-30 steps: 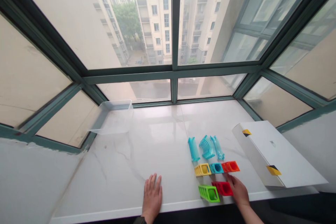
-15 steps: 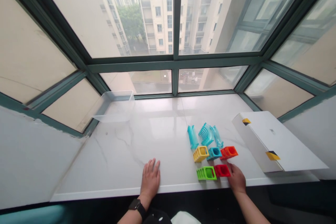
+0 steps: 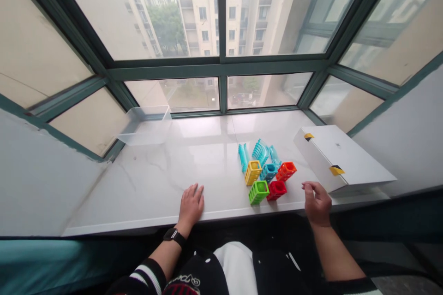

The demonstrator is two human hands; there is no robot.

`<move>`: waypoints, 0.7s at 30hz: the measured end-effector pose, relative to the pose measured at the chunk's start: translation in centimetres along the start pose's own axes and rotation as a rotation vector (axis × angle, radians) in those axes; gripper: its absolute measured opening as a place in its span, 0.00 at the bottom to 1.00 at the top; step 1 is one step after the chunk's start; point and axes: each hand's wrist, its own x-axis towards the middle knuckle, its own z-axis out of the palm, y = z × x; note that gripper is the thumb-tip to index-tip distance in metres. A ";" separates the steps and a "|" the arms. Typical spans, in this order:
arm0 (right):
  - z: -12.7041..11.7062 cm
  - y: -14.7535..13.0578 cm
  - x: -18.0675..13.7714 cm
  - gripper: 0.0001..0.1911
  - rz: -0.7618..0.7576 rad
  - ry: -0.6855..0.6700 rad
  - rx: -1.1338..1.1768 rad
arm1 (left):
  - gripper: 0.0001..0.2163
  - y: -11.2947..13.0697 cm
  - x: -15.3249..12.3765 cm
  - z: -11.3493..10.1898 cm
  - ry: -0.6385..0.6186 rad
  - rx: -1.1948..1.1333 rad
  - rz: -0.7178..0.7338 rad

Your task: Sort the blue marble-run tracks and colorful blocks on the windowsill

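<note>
Fingers (image 3: 192, 189) released on both sides of the lime-green open-frame plastic block (image 3: 256, 197)

The left hand (image 3: 191, 206) lies palm down, fingers extended and slightly spread, on the glossy white marbled counter (image 3: 145, 193), left of the green block and well apart from it. A black wristwatch (image 3: 175, 236) circles that wrist. The right hand (image 3: 317, 203) is right of the green block, its fingers bent in toward the thumb and apart from the blocks; how tightly they close, I cannot tell.

Just right of the green block is a red open-frame plastic block (image 3: 273, 195). Behind the green block come a yellow open-frame plastic block (image 3: 251, 177), then, farther right, a blue open-frame plastic block (image 3: 266, 176) and an orange-red open-frame plastic block (image 3: 284, 176).

Farther behind the green block lie a straight translucent blue ribbed plastic piece (image 3: 243, 158), a curved translucent blue ribbed plastic piece (image 3: 261, 150) and a narrow translucent blue plastic piece (image 3: 275, 156). Well to its right rests a white flat box with yellow-and-black tabs (image 3: 356, 156); far behind it to the left, a clear rectangular plastic bin (image 3: 148, 136).
</note>
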 end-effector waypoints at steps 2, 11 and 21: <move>-0.5 -3.5 1.4 0.11 -0.214 -0.130 0.037 | 0.19 0.0 0.2 -0.2 -0.003 -0.003 0.001; 4.4 -9.6 2.9 0.28 -0.519 -0.811 -0.251 | 0.18 -0.1 0.2 -0.1 -0.002 -0.051 -0.011; 4.1 -10.4 2.9 0.25 -0.460 -0.887 -0.243 | 0.16 -0.6 0.0 -0.3 0.029 -0.203 -0.040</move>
